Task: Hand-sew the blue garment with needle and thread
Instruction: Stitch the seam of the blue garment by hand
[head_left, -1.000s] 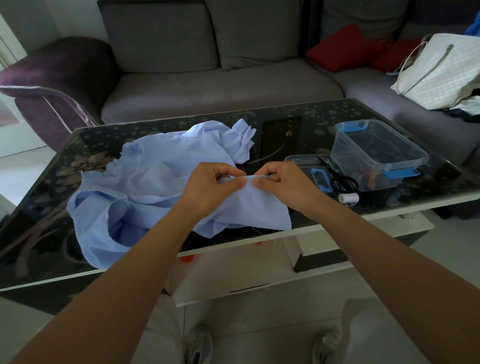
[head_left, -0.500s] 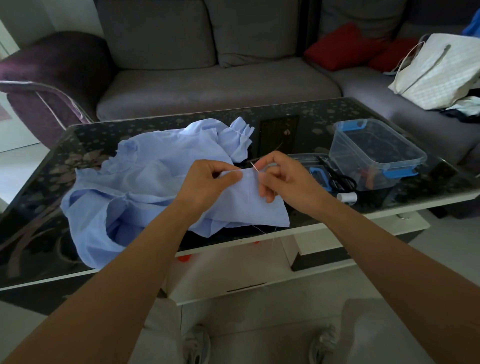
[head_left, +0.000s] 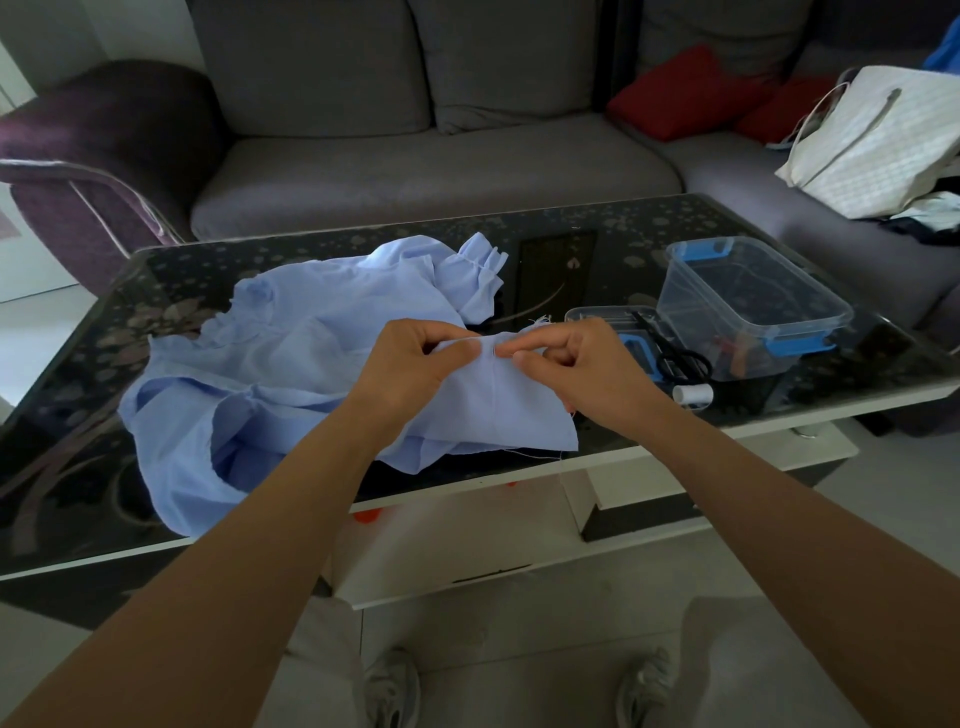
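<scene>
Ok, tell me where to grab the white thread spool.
I'd pinch the white thread spool round its middle, coming from above on the near side: it lies on its side at the table's edge, with the scissors and clear box crowding it behind.

Head-worn view (wide-angle), facing forward and down; close over hands
</scene>
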